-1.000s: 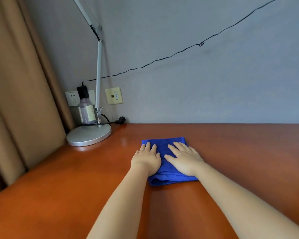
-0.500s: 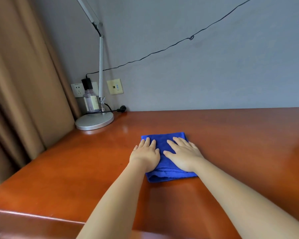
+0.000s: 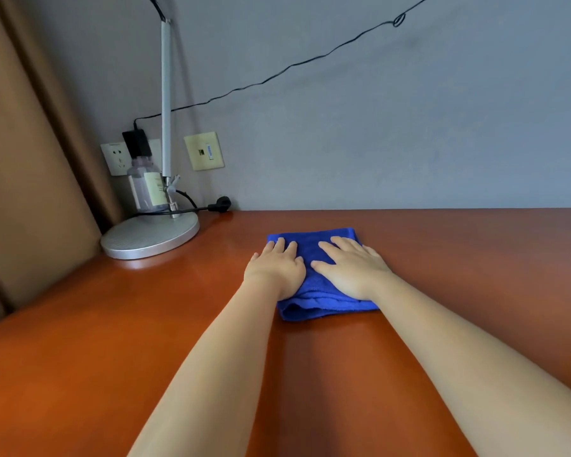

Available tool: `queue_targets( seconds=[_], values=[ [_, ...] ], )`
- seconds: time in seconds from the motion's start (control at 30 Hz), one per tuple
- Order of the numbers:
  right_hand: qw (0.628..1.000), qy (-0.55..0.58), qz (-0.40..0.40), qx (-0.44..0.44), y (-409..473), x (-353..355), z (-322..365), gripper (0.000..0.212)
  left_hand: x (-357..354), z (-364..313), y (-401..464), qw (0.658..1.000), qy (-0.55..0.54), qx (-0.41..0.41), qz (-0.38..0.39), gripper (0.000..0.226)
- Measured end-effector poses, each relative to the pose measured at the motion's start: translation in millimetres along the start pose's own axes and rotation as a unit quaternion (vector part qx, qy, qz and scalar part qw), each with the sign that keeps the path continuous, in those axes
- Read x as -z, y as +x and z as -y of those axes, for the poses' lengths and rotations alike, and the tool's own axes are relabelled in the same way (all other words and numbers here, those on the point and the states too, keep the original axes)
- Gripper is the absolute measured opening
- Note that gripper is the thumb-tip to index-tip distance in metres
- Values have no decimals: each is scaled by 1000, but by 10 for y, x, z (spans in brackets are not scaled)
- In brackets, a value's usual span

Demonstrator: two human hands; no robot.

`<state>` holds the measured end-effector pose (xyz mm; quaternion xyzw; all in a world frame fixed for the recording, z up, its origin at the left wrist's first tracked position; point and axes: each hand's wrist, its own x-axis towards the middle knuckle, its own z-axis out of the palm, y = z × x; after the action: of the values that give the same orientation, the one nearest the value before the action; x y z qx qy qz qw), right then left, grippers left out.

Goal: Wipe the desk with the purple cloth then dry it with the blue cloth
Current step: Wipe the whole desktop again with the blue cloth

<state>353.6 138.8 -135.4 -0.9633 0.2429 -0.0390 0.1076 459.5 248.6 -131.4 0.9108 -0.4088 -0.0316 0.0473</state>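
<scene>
Fingers of left hand (image 3: pixel 275 269) and right hand (image 3: pixel 351 269) straight, slightly spread, pressed flat side by side on folded bright-blue terry cloth (image 3: pixel 314 285). Cloth lying mid-way across glossy reddish-brown wooden worktop (image 3: pixel 119 331), toward far edge. Far left corner: round silver-based desk lamp (image 3: pixel 149 237), clear plastic bottle (image 3: pixel 145 188) just behind, touching or not unclear.

Lamp arm (image 3: pixel 166 94) cut off at top edge; blue cloth (image 3: pixel 314 291) middle hidden under hands.
</scene>
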Motion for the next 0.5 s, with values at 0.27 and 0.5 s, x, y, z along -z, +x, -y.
queue_targets(
  seconds=[0.27,0.5],
  values=[
    [1000,8,-11,4,1022,63,-216,62,29,115,1037,999,30,6,-10,50],
    [1000,14,-13,-4,1630,106,-353,62,70,145,1693,999,-20,29,-28,49]
  ],
)
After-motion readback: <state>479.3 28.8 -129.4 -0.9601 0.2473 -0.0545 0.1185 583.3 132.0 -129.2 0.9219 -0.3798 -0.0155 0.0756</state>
